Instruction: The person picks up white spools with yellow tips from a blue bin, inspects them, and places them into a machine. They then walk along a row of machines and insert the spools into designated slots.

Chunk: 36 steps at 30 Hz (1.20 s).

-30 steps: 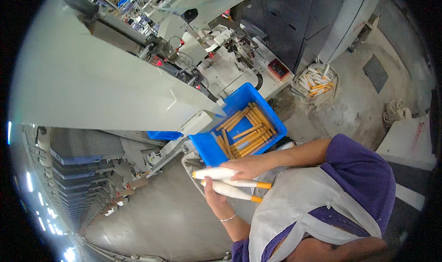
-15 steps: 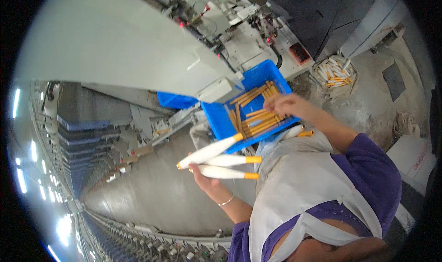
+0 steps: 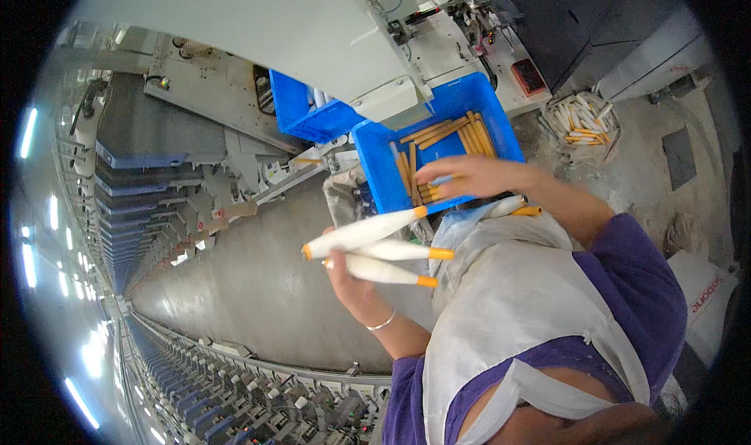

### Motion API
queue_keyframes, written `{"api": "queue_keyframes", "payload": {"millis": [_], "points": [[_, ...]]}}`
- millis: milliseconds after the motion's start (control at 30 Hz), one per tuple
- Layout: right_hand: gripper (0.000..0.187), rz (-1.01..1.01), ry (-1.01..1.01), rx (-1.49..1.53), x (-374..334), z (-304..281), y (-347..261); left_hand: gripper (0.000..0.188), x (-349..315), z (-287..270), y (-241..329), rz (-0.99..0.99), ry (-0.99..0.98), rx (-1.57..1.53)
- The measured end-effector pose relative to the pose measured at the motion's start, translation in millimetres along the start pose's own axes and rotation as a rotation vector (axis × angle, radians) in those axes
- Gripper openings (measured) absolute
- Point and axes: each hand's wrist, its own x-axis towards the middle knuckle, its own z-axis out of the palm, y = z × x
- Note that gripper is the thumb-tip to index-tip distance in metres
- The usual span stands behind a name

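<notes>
Grey floor (image 3: 258, 304) below — our left hand (image 3: 350, 290) closed round three white bobbins (image 3: 364, 232); our right hand (image 3: 473, 176), fingers half-bent, over blue crate (image 3: 376, 163) — hold unclear.

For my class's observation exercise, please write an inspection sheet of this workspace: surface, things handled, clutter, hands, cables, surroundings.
Surface: grey floor; white machine bed.
Things handled: three white bobbins, orange-tipped; orange tubes in blue bin.
Clutter: bobbin pile on floor, right.
Hands: left hand holds white bobbins; right hand over blue bin, blurred, grip unclear.
Cables: dark hose beside machine bed.
Surroundings: machine row, left; lit lamps.
</notes>
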Motion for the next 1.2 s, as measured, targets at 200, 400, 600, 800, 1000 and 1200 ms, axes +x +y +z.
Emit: {"api": "queue_keyframes", "payload": {"millis": [200,400,600,800,1000,1200], "points": [[0.047,-0.055,-0.018,-0.121,46,81,-26,0.045,-4,3,-3,-0.058,-0.038,0.034],[0.023,0.176,-0.161,0.089,4,37,20,0.053,-23,-57,27,0.260,0.303,-0.003],[0.022,0.397,0.233,0.113,-24,-10,53,0.051,-48,-118,57,0.308,0.402,-0.222],[0.020,0.138,0.219,-0.001,0,18,36,0.050,-52,-123,44,0.267,0.373,-0.229],[0.023,0.198,0.105,-0.067,19,34,27,0.048,-56,-118,36,0.200,0.332,-0.258],[0.025,0.268,0.119,-0.103,25,8,79,0.055,-81,-136,56,0.256,0.424,-0.245]]}}
